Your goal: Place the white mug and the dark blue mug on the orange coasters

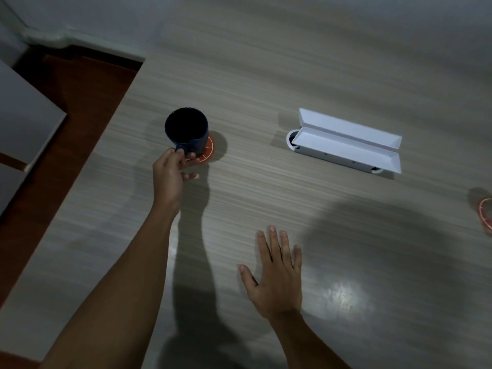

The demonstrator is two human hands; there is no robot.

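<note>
Currently, the left hand (170,170) is clamped on the handle of the dark blue mug (186,131). The mug is upright, glossy, with a dark interior, positioned over an orange coaster (209,151) marked with white segment lines; contact cannot be confirmed. The right hand (277,275) lies flat, fingers spread, on the grey wood-grain table (319,75). A second coaster (486,213) sits at the right edge.

Left hand (170,171) reached forward on extended bare arm, fingers pinched closed on dark blue mug (186,131) handle. Right hand (277,275) hovered low, palm down, fingers spread, holding nothing.
</note>
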